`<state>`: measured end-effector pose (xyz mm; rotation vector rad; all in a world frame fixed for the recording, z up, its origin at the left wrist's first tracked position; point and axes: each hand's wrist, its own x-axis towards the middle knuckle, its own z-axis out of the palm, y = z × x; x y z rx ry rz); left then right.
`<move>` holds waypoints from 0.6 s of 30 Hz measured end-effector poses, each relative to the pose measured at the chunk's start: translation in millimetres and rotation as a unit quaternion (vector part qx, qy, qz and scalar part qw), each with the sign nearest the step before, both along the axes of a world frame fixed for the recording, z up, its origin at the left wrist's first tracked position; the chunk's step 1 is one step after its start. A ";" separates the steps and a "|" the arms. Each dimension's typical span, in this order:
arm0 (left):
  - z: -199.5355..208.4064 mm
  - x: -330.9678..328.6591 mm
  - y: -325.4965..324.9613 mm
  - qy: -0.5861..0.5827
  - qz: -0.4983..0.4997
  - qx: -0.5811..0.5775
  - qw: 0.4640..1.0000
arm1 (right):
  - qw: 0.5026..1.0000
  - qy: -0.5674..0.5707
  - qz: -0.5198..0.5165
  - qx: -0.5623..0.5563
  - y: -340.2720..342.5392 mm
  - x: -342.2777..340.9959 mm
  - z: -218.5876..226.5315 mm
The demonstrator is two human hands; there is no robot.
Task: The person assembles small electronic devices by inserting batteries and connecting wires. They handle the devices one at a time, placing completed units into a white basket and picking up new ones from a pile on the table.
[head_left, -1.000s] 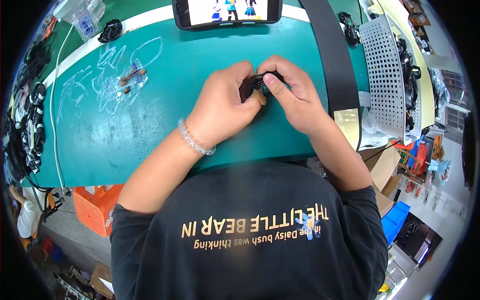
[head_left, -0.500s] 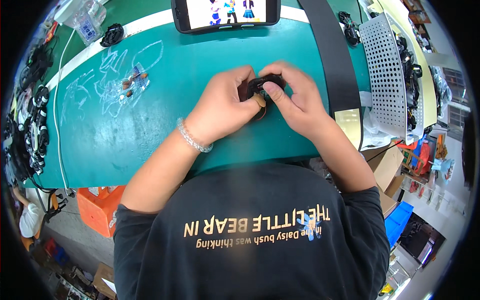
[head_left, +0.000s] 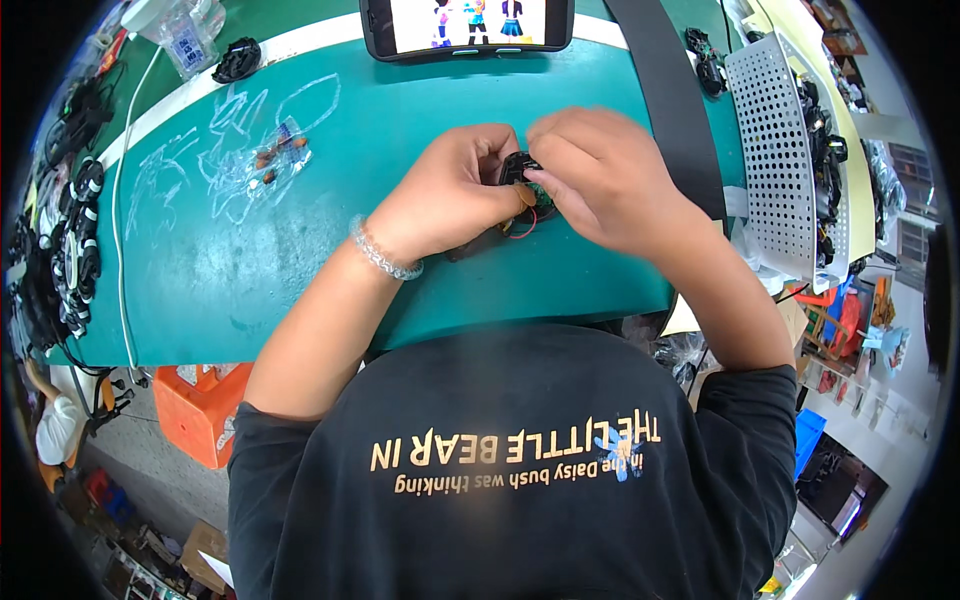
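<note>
Over the green table, my left hand (head_left: 450, 195) grips a small black electronic housing (head_left: 516, 167) between thumb and fingers. A green circuit board (head_left: 544, 200) shows inside it, and a thin red wire (head_left: 522, 235) loops out below. By my left thumb tip is a small brownish round piece (head_left: 526, 195). My right hand (head_left: 612, 180) is bent over the housing's right side, its fingers curled together and slightly blurred. Its thumb tip reaches the housing; whatever the fingers pinch is hidden.
A phone (head_left: 468, 50) with a lit screen stands at the far edge. Small brown parts in clear plastic (head_left: 268, 178) lie to the left. A black strip (head_left: 680, 130) and a white perforated basket (head_left: 768, 150) of black parts are right. Black cables (head_left: 75, 240) line the left edge.
My right hand has risen and turned over the housing, its fingers curling in, so more circuit board and red wire show. My left hand keeps its hold. The whole view has shifted slightly.
</note>
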<state>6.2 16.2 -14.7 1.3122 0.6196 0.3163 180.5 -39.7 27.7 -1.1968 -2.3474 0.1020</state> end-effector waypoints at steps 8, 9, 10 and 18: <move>0.6 2.3 -3.6 -0.051 0.007 -0.037 0.998 | 0.999 -0.003 0.036 -0.037 5.3 5.2 7.9; 0.2 2.7 -3.6 -0.073 0.014 -0.051 0.996 | 0.998 0.007 0.016 -0.056 6.4 6.2 7.0; -0.3 2.1 -2.7 -0.074 0.021 -0.044 0.996 | 0.997 0.016 -0.005 -0.076 7.5 7.7 5.9; 6.6 4.9 -2.2 -0.114 0.117 -0.085 0.983 | 0.789 0.506 -0.066 -0.342 -15.0 0.4 -26.9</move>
